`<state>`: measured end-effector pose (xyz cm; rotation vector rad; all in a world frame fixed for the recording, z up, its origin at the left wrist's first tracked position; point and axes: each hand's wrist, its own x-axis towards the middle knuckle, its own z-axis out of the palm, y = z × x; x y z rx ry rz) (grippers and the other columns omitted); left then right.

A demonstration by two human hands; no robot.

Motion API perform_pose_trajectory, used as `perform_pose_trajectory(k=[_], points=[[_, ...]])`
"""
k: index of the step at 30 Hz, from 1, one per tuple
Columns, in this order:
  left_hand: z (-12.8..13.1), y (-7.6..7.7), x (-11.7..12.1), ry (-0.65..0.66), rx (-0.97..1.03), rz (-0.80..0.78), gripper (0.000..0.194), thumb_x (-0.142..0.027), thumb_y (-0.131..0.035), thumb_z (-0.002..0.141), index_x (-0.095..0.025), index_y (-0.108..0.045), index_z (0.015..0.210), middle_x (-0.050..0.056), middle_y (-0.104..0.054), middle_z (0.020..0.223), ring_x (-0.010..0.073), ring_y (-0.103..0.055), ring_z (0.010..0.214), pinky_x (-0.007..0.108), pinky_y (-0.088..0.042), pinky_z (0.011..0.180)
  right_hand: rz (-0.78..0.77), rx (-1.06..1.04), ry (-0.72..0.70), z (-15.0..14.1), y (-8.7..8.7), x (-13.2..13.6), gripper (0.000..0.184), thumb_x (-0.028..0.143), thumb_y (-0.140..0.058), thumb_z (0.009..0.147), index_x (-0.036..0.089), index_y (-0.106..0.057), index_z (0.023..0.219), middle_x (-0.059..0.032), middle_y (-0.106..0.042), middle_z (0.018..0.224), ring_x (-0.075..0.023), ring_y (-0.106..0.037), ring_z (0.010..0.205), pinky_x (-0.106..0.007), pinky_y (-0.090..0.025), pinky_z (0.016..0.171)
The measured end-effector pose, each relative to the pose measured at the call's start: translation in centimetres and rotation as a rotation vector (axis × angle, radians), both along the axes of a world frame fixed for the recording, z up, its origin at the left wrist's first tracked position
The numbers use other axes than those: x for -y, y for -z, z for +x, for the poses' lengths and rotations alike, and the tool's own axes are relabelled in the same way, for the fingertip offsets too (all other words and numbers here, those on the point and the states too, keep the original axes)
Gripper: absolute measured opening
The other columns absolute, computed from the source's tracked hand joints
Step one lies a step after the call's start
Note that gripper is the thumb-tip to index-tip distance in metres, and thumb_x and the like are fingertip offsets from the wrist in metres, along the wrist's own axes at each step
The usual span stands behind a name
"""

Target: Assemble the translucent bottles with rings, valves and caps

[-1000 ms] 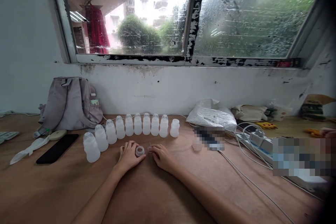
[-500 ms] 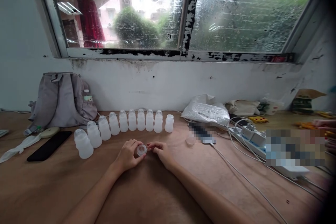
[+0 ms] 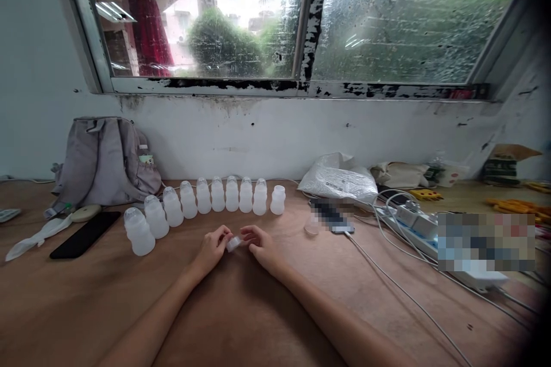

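Pinched in the fingers of my left hand point(image 3: 214, 248) is a small clear plastic ring-shaped cap point(image 3: 233, 243), tilted on its side just above the table. My right hand point(image 3: 262, 248) is close on its other side, fingers bent and apart; whether a fingertip touches the cap I cannot tell. Beyond my hands, several frosted white baby bottles point(image 3: 174, 207) stand in a curved row with clear dome covers on top. The rightmost bottle point(image 3: 278, 200) has no dome. A clear dome cover point(image 3: 311, 226) lies on the table to the right.
A black phone point(image 3: 85, 235) and a grey backpack point(image 3: 109, 163) are at left. On the right are a charging phone point(image 3: 340, 223), a silver plastic bag point(image 3: 340, 179), a power strip point(image 3: 480, 278) and a white cable point(image 3: 387, 284) running toward the front edge. A wall with a window closes the back.
My left hand has tipped the cap from facing up to lying on its side. The fingers of my right hand have spread a little more. The bottles stay where they were.
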<state>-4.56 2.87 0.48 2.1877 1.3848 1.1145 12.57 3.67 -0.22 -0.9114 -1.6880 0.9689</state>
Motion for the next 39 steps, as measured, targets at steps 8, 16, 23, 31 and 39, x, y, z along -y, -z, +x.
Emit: perform_pose_trajectory(k=[8, 16, 23, 31, 39], points=[[2.1, -0.1, 1.1, 0.021, 0.402, -0.207, 0.023, -0.039, -0.039, 0.081, -0.019, -0.051, 0.083, -0.001, -0.058, 0.069, 0.0129, -0.054, 0.057, 0.021, -0.040, 0.052, 0.220, 0.160, 0.108, -1.0, -0.4, 1.3, 0.018, 0.013, -0.046, 0.071, 0.018, -0.052, 0.086, 0.0000, -0.058, 0.073, -0.0117, -0.052, 0.063, -0.022, -0.040, 0.057], [2.7, -1.0, 2.3, 0.050, 0.313, -0.180, 0.022, -0.033, -0.043, 0.079, -0.020, -0.056, 0.092, 0.003, -0.063, 0.085, 0.0150, -0.058, 0.070, 0.024, -0.044, 0.064, 0.145, 0.169, 0.262, -0.7, -0.1, 0.7, 0.004, 0.016, -0.047, 0.069, 0.019, -0.048, 0.070, 0.0030, -0.051, 0.061, -0.0110, -0.047, 0.055, -0.021, -0.037, 0.053], [2.8, -0.4, 2.0, 0.019, 0.250, -0.285, 0.029, -0.016, -0.049, 0.066, -0.017, -0.054, 0.094, 0.003, -0.064, 0.080, 0.0146, -0.058, 0.066, 0.024, -0.044, 0.061, 0.084, 0.336, 0.264, -0.7, -0.3, 0.2, 0.008, 0.014, -0.050, 0.063, 0.020, -0.045, 0.067, 0.0043, -0.050, 0.058, -0.0108, -0.046, 0.055, -0.020, -0.032, 0.052], [3.4, -0.9, 2.8, -0.003, 0.137, -0.180, 0.032, -0.010, -0.048, 0.060, -0.018, -0.051, 0.091, 0.002, -0.060, 0.081, 0.0122, -0.055, 0.066, 0.023, -0.043, 0.063, 0.068, 0.570, 0.332, -0.7, -0.2, 0.0, 0.010, 0.016, -0.051, 0.064, 0.020, -0.044, 0.071, 0.0033, -0.051, 0.061, -0.0109, -0.045, 0.057, -0.020, -0.024, 0.050], [3.5, -0.8, 3.1, 0.040, 0.133, -0.114, 0.036, -0.009, -0.049, 0.058, -0.019, -0.053, 0.092, 0.003, -0.059, 0.082, 0.0148, -0.054, 0.067, 0.026, -0.042, 0.064, 0.086, 0.593, 0.376, -0.3, 0.3, -0.3, 0.012, 0.014, -0.049, 0.065, 0.022, -0.046, 0.074, 0.0024, -0.049, 0.060, -0.0122, -0.043, 0.054, -0.021, -0.020, 0.048]])
